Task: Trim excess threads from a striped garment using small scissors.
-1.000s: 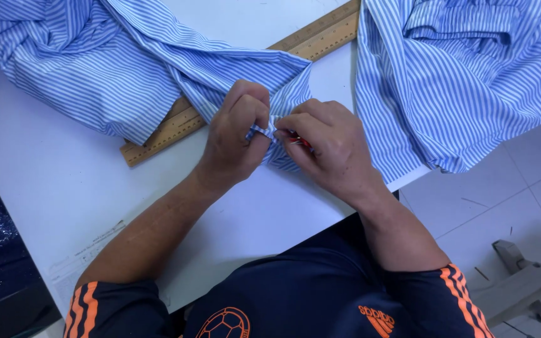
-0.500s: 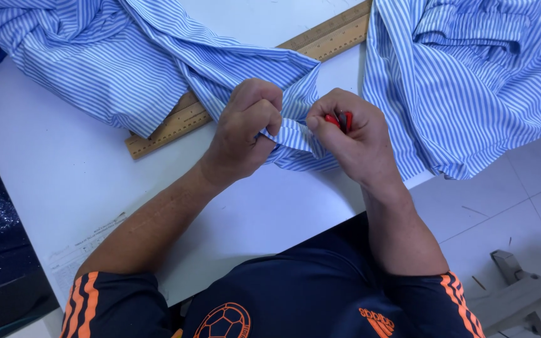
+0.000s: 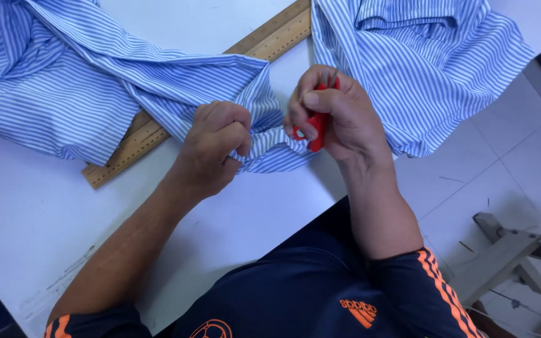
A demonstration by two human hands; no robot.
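A blue and white striped shirt lies spread over a white table. My left hand pinches a folded edge of the shirt fabric near the table's front edge. My right hand is closed around small red thread snips, whose metal tips poke up above my fingers, and its fingertips also touch the fabric just right of my left hand. More of the striped cloth is bunched at the upper right.
A long wooden ruler runs diagonally across the table, partly under the shirt. Right of the table lies a white tiled floor with a grey wooden stand leg.
Both hands have shifted slightly up and right with the fabric. My right hand has turned, so the red snips now show upright in its grip.
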